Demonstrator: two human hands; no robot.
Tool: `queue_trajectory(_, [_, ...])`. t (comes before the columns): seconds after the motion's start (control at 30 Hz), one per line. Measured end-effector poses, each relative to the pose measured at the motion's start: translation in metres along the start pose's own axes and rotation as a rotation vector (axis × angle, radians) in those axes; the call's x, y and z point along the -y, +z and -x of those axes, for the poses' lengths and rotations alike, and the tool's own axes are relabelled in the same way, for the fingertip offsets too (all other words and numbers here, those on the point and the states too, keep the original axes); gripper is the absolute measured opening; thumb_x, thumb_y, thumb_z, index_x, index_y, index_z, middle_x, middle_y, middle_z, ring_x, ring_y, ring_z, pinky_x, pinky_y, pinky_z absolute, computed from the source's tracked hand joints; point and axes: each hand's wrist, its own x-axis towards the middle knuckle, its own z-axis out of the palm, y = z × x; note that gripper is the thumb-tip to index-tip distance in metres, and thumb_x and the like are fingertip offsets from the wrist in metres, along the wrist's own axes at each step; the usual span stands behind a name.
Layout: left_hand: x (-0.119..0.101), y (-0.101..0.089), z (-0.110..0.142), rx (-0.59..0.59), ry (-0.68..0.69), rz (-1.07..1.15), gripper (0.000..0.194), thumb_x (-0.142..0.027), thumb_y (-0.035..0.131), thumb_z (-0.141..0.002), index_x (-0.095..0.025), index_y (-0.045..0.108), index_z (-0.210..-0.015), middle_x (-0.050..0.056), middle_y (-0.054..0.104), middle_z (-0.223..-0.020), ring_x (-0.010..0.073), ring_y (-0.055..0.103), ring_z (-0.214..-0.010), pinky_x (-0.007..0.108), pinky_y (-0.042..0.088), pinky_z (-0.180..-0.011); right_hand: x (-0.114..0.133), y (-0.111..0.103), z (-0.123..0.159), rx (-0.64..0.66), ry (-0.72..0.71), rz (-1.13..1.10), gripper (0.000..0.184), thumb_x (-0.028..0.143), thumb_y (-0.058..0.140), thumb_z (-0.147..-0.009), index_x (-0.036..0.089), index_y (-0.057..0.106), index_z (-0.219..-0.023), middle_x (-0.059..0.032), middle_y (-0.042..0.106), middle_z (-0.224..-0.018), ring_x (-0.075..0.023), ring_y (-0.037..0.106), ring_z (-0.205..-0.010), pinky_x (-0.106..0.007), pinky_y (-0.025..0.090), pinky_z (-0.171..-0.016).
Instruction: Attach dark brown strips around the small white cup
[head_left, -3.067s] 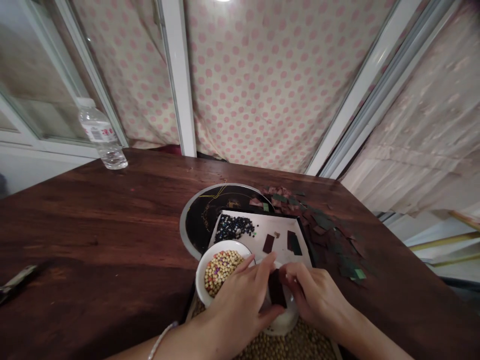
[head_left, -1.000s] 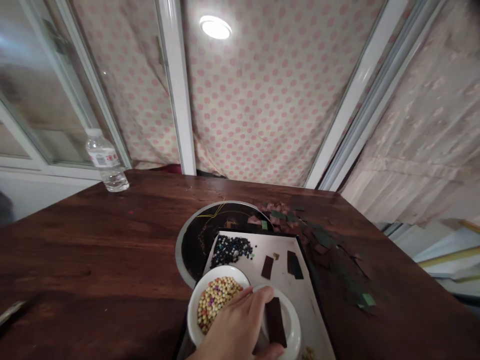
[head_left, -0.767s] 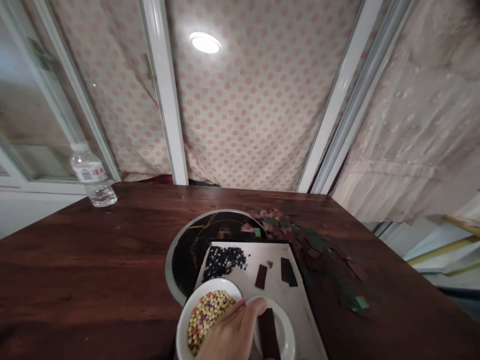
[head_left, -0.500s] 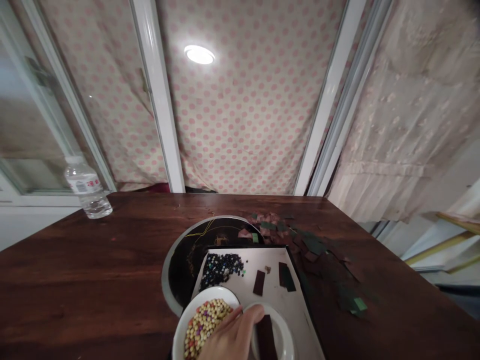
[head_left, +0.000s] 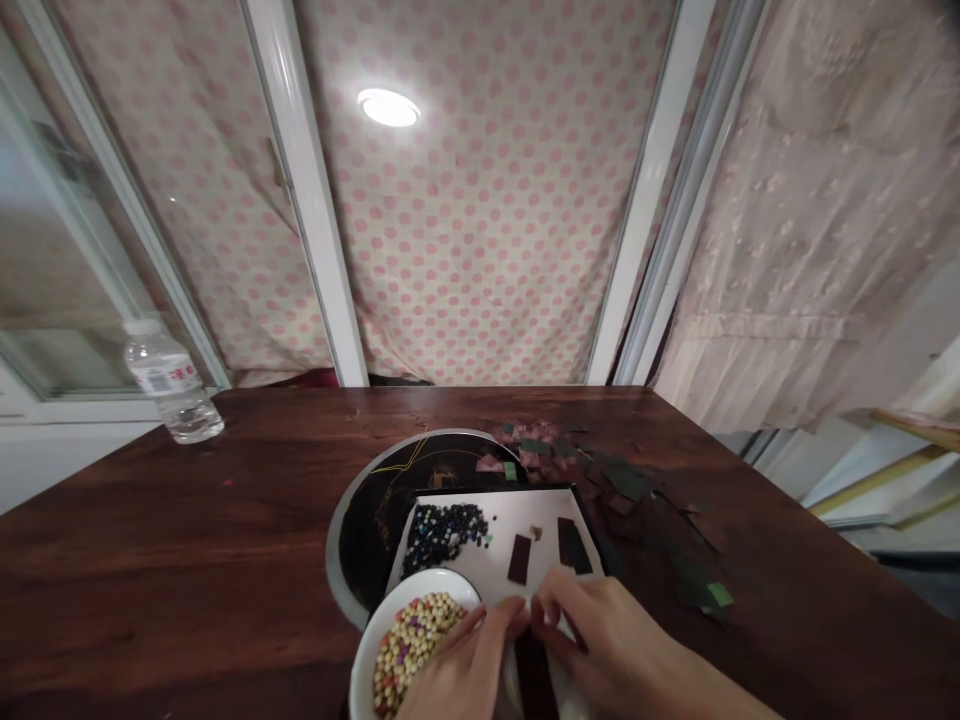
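Nearest, at the bottom edge of the frame: the bare left hand and right hand, palms down, fingers curved and converging near bottom centre. Left hand low over the right rim of a white bowl of mixed beans, right forearm slanting in from the lower right. Both grips half curled, neither hand fully closed, fingertips close together at the upper end of a dark brown rectangular strip. No telling whether that strip is actually pinched or only touched. Strip lying lengthwise in a shallow white dish, mostly hidden by the hands.

Just beyond, a white black-edged tray with a heap of dark beads, two more dark strips and a tiny brown scrap. Behind and beneath the tray, a round black plate with a metal rim and yellow thread. To the upper right of the tray, scattered brown and green paper-like scraps across a dark wooden table. Farther off at upper left, a plastic water bottle standing near the table's far edge, and behind everything, a pink polka-dot curtain.
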Motion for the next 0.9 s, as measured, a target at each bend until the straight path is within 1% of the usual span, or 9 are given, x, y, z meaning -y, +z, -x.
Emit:
queue_trajectory(0.13, [-0.002, 0.000, -0.001, 0.014, -0.001, 0.019, 0.064, -0.014, 0.059, -0.063, -0.021, 0.040, -0.124, 0.013, 0.065, -0.111, 0.0310, 0.062, -0.101, 0.048, 0.046, -0.092, 0.001, 0.002, 0.002, 0.022, -0.049, -0.007, 0.008, 0.011, 0.045, -0.080, 0.019, 0.045, -0.079, 0.0021, 0.062, -0.061, -0.0101, 0.056, -0.044, -0.018, 0.033, -0.041])
queue_trajectory(0.23, [-0.002, 0.001, 0.000, 0.017, -0.006, 0.011, 0.067, -0.013, 0.059, -0.061, -0.020, 0.039, -0.124, 0.014, 0.064, -0.113, 0.0319, 0.061, -0.104, 0.049, 0.047, -0.092, 0.001, 0.002, 0.002, -0.034, -0.099, 0.065, 0.012, 0.012, 0.037, -0.085, 0.018, 0.044, -0.079, -0.0010, 0.063, -0.061, -0.0128, 0.059, -0.048, -0.020, 0.034, -0.042])
queue_trajectory(0.37, [0.000, 0.004, 0.002, 0.012, -0.024, -0.016, 0.068, -0.014, 0.062, -0.061, -0.020, 0.038, -0.125, 0.013, 0.063, -0.115, 0.0319, 0.059, -0.106, 0.050, 0.047, -0.092, 0.000, 0.004, 0.004, -0.026, -0.163, 0.089, 0.014, 0.012, 0.034, -0.085, 0.019, 0.043, -0.077, 0.0014, 0.060, -0.056, -0.0115, 0.056, -0.042, -0.021, 0.031, -0.039])
queue_trajectory(0.47, [0.004, 0.007, 0.002, 0.026, 0.000, -0.011, 0.072, -0.016, 0.064, -0.061, -0.021, 0.035, -0.126, 0.014, 0.062, -0.116, 0.0319, 0.059, -0.106, 0.051, 0.044, -0.094, 0.000, 0.005, 0.005, -0.037, -0.146, 0.111, 0.015, 0.012, 0.034, -0.085, 0.019, 0.042, -0.076, 0.0009, 0.059, -0.057, -0.0110, 0.053, -0.042, -0.021, 0.030, -0.039])
queue_trajectory(0.6, [0.005, 0.008, 0.001, 0.032, 0.012, -0.015, 0.074, -0.017, 0.064, -0.059, -0.021, 0.034, -0.126, 0.014, 0.063, -0.115, 0.0338, 0.060, -0.104, 0.053, 0.045, -0.093, -0.002, 0.004, 0.005, -0.009, -0.153, 0.059, 0.014, 0.012, 0.036, -0.085, 0.019, 0.043, -0.076, 0.0028, 0.058, -0.057, -0.0093, 0.051, -0.041, -0.019, 0.030, -0.039])
queue_trajectory(0.7, [0.002, 0.005, 0.001, 0.022, 0.020, -0.023, 0.071, -0.016, 0.062, -0.061, -0.022, 0.034, -0.126, 0.013, 0.062, -0.117, 0.0335, 0.058, -0.107, 0.052, 0.045, -0.094, -0.002, -0.004, 0.002, -0.103, -0.069, 0.037, 0.013, 0.011, 0.038, -0.087, 0.019, 0.047, -0.080, 0.0027, 0.056, -0.061, -0.0086, 0.051, -0.045, -0.019, 0.033, -0.043])
queue_trajectory(0.77, [0.001, 0.003, 0.001, 0.018, 0.041, -0.046, 0.068, -0.017, 0.062, -0.063, -0.022, 0.037, -0.125, 0.013, 0.062, -0.116, 0.0335, 0.059, -0.106, 0.051, 0.045, -0.094, 0.002, -0.011, -0.005, -0.184, -0.014, -0.051, 0.009, 0.011, 0.043, -0.085, 0.019, 0.049, -0.084, 0.0039, 0.056, -0.063, -0.0068, 0.048, -0.044, -0.017, 0.034, -0.044])
queue_trajectory(0.83, [0.002, 0.005, 0.001, 0.011, 0.076, -0.083, 0.065, -0.020, 0.063, -0.063, -0.022, 0.039, -0.124, 0.012, 0.064, -0.111, 0.0331, 0.061, -0.102, 0.051, 0.046, -0.092, 0.012, -0.017, -0.016, -0.249, -0.004, -0.161, 0.009, 0.011, 0.048, -0.083, 0.019, 0.051, -0.084, 0.0048, 0.055, -0.064, -0.0054, 0.044, -0.043, -0.016, 0.034, -0.043])
queue_trajectory(0.9, [0.006, 0.011, 0.001, -0.001, 0.118, -0.133, 0.061, -0.023, 0.064, -0.064, -0.021, 0.042, -0.121, 0.010, 0.067, -0.103, 0.0321, 0.064, -0.095, 0.051, 0.047, -0.090, 0.025, -0.019, -0.031, -0.271, -0.013, -0.271, 0.009, 0.011, 0.051, -0.080, 0.020, 0.050, -0.081, 0.0050, 0.056, -0.066, -0.0048, 0.043, -0.044, -0.015, 0.034, -0.042])
